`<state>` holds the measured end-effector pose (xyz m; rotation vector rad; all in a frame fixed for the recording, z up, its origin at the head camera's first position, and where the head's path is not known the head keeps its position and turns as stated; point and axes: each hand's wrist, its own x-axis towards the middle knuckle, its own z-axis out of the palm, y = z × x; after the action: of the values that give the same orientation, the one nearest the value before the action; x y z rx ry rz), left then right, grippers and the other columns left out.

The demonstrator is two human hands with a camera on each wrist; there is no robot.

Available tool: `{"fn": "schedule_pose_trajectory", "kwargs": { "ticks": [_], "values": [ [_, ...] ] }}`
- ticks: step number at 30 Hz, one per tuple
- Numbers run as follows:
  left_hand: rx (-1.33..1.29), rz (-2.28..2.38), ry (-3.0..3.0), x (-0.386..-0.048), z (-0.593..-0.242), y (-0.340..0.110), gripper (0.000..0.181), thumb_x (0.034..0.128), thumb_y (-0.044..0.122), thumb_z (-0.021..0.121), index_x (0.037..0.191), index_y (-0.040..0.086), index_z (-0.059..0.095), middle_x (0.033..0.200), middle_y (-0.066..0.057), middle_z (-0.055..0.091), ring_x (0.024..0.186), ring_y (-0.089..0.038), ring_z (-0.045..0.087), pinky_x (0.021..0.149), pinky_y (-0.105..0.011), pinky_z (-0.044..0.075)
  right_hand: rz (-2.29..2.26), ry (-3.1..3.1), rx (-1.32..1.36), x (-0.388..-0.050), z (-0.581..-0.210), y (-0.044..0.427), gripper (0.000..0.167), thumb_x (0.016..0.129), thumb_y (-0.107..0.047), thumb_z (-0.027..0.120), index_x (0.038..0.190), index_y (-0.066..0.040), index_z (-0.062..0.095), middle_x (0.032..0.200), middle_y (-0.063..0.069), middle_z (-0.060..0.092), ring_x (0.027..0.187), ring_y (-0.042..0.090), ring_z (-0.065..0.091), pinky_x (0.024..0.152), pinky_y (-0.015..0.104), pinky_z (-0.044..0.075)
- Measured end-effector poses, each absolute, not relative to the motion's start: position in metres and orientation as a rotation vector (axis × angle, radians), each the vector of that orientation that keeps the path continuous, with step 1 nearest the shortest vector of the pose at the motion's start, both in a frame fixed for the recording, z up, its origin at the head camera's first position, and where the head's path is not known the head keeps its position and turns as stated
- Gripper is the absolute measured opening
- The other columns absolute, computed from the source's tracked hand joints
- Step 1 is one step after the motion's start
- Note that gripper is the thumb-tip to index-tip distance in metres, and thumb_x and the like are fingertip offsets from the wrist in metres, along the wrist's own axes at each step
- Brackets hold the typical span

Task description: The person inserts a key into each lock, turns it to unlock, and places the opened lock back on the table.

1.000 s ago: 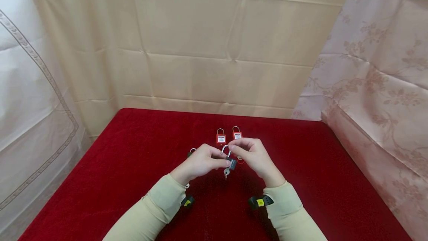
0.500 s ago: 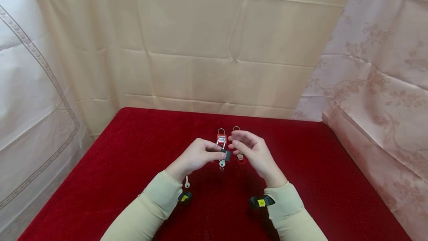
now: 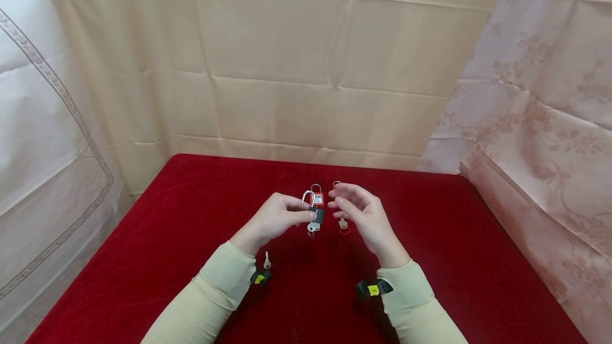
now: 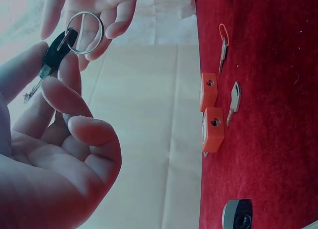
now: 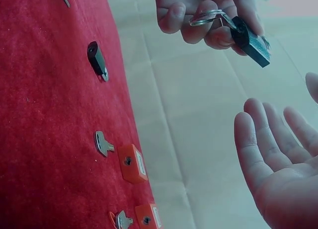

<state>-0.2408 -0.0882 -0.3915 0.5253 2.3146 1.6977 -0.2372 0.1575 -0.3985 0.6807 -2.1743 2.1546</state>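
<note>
While the left hand (image 3: pixel 273 218) pinches a black lock (image 3: pixel 317 216) above the surface (image 3: pixel 191 211), the right hand (image 3: pixel 365 217) hovers beside it, fingers loosely extended. From the left wrist, a metal ring (image 4: pixel 103 33) hangs at the lock; from the right, two red locks (image 5: pixel 132 164) on the surface.

held black padlock (image 5: pixel 251 45) partly covered, red padlock (image 5: pixel 144 211) cut off in right wrist view
</note>
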Motion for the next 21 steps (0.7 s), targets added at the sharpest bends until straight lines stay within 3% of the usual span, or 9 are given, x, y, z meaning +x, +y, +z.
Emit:
{"fn": "schedule_pose_trajectory", "kwargs": {
  "ticks": [10, 17, 21],
  "values": [
    [0.542, 1.709, 2.364, -0.244, -0.391, -0.091, 0.017, 0.0896, 0.023, 0.079, 0.099, 0.01, 0.081, 0.09, -0.004, 0.075, 0.087, -0.02, 0.061, 0.077, -0.037, 0.049, 2.193, -2.155, 0.603, -0.237, -0.399, 0.151, 0.041, 0.101, -0.014, 0.066, 0.139, -0.003, 0.056, 0.125, 0.018, 0.066, 0.106, 0.031, 0.069, 0.087, 0.041, 0.058],
    [0.421, 1.743, 2.399, -0.247, -0.387, -0.101, 0.021, 0.0877, 0.025, 0.08, 0.102, 0.009, 0.081, 0.08, -0.005, 0.069, 0.071, -0.021, 0.055, 0.059, -0.034, 0.048, 2.208, -2.174, 0.481, -0.239, -0.399, 0.142, 0.038, 0.099, -0.017, 0.069, 0.133, -0.003, 0.06, 0.126, 0.023, 0.065, 0.106, 0.035, 0.069, 0.085, 0.04, 0.058],
    [0.353, 1.771, 2.41, -0.25, -0.387, -0.107, 0.022, 0.0891, 0.025, 0.079, 0.103, 0.008, 0.08, 0.085, -0.006, 0.072, 0.082, -0.031, 0.061, 0.067, -0.038, 0.051, 2.2, -2.218, 0.467, -0.242, -0.4, 0.137, 0.038, 0.099, -0.019, 0.07, 0.132, -0.003, 0.06, 0.128, 0.023, 0.063, 0.107, 0.038, 0.068, 0.084, 0.038, 0.058]
  ]
}}
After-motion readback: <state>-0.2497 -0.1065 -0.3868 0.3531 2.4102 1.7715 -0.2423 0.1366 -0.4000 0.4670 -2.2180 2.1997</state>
